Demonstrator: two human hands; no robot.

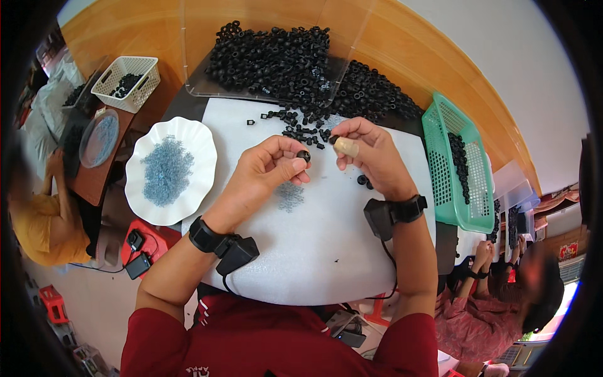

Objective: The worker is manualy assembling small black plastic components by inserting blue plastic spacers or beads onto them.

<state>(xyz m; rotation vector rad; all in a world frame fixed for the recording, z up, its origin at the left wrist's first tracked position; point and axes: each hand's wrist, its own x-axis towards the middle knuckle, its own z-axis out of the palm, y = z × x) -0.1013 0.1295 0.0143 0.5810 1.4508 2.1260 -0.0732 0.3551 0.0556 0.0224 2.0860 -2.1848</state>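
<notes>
My left hand (267, 164) pinches a small round black part (303, 156) between thumb and fingertips. Just to its right, my right hand (370, 154) has its thumb, wrapped in a tan cover (346, 147), closed with a finger on another small black piece (333, 139). The two hands are apart, above a white foam sheet (314, 251). Beneath and between them lies a scatter of tiny bluish clear pieces (289, 196). Several loose black parts (301, 133) sit just beyond my hands, and a few black rings (364, 181) lie beside my right wrist.
A clear tray (251, 95) heaped with black parts stands at the back, spilling rightward. On the left is a scalloped white plate (204, 188) of bluish pieces; right, a green basket (474, 217). Farther left stands a white basket (141, 94). Other people work at both sides.
</notes>
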